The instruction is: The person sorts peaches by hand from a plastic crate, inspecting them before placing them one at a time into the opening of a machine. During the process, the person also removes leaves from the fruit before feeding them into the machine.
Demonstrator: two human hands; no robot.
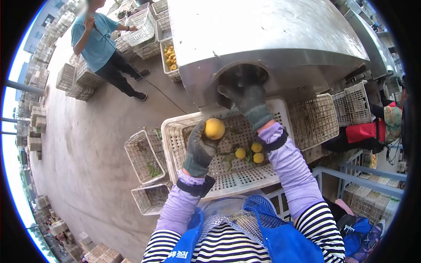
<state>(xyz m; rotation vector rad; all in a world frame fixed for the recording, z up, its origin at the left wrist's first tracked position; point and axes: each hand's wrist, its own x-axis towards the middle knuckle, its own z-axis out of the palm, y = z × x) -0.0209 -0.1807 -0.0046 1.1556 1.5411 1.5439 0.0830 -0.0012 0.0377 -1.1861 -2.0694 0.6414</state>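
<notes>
My left hand (201, 147), in a dark work glove, is closed around a round yellow fruit (215, 129) above the near-left part of a white plastic crate (173, 131). At the round opening (258, 70) in a metal machine's front, my gloved right hand (249, 98) reaches in with the thumb held apart from the fingers. The fingertips are in shadow, and I see nothing held there. Inside the crate lie a few smaller yellow fruits (240, 153) with green leaves (230, 161).
The large metal machine (263, 30) stands directly ahead. More crates are at the left (144, 158) and right (313, 118). A person in a blue shirt (98, 41) stands at the upper left beside a crate of yellow fruit (170, 57). Blue railing (359, 177) runs at the right.
</notes>
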